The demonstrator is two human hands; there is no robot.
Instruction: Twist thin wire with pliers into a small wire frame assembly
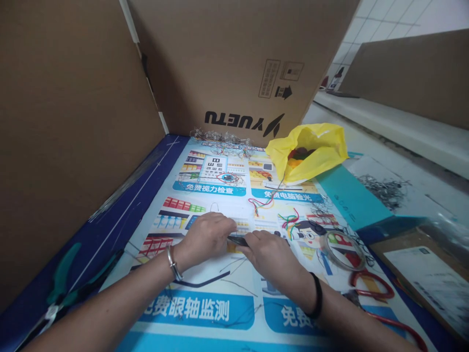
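Both hands are close together above the middle of a printed poster sheet (252, 264). My right hand (273, 254) is closed round a slim dark tool (238, 240), whose narrow end points toward my left hand; its exact kind is hidden. Fingers bent and pressed together, my left hand (208, 235) meets the tool's tip, and whatever it pinches is out of sight. Thin dark wires (238, 287) lie on the sheet just below the hands. A bent wire loop (214, 207) shows behind my left hand.
Green-handled pliers (60, 293) lie left; red-handled scissors (372, 288) and a tape roll (344, 250) lie right. Coloured threads (289, 220) rest beyond my right hand. Behind are a yellow bag (326, 142), tangled wire pieces (220, 137) and cardboard walls (220, 63).
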